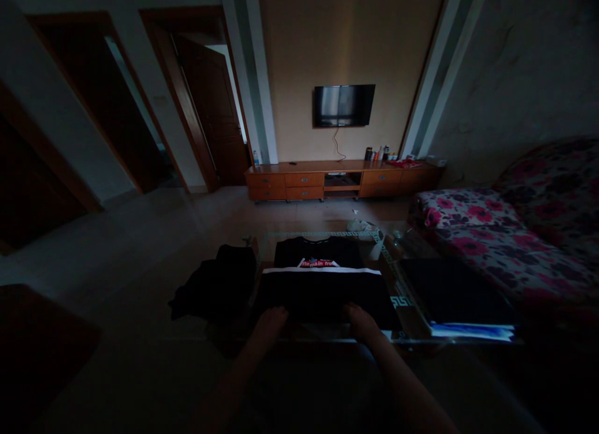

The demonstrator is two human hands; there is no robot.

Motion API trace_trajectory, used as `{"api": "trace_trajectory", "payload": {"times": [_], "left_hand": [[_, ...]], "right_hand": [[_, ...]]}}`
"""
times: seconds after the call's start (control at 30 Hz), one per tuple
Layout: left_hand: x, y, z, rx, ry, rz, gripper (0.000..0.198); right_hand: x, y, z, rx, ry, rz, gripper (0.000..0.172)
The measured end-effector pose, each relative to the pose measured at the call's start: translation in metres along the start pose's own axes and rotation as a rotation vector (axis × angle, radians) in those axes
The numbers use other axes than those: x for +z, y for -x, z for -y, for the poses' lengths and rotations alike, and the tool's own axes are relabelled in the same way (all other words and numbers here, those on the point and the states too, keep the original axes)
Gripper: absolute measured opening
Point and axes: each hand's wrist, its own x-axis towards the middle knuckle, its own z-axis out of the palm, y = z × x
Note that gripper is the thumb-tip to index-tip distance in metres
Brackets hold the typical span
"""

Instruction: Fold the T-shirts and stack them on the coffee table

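We judge that the smooth glass table beneath the grip could let cloth slide if we pull hard. The black shirt lies between and beyond both hands; unequal pull could skew it. The left hand and right hand touch its near part; in this darkness we cannot tell whether the fingers pinch or press. We count one table, one shirt, one dark flat bundle right of the grip, one dark heap left of it, two hands, one white band beyond them.
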Motion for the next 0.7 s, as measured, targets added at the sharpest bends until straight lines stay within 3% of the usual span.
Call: {"api": "trace_trajectory", "payload": {"times": [0.13, 0.27, 0.37, 0.5, 0.57, 0.7], "left_hand": [[0.005, 0.005, 0.005, 0.01, 0.007, -0.02, 0.041], [0.006, 0.006, 0.008, 0.033, 0.063, 0.03, 0.032], [0.006, -0.008, -0.003, 0.022, 0.095, -0.049, 0.027], [0.021, -0.033, -0.02, 0.043, 0.131, -0.318, 0.044], [0.035, -0.042, -0.021, 0.039, 0.141, -0.331, 0.055], [0.053, -0.053, -0.019, 0.017, 0.145, -0.281, 0.06]], "right_hand": [[-0.003, 0.003, -0.008, 0.043, 0.016, 0.046, 0.05], [-0.006, 0.002, -0.012, 0.082, 0.025, 0.082, 0.035], [-0.004, -0.007, 0.001, 0.104, 0.041, 0.004, 0.032], [0.017, -0.024, 0.023, 0.055, 0.057, -0.206, 0.048], [0.032, -0.029, 0.026, 0.028, 0.065, -0.268, 0.054], [0.049, -0.036, 0.03, 0.059, 0.065, -0.265, 0.059]]}}
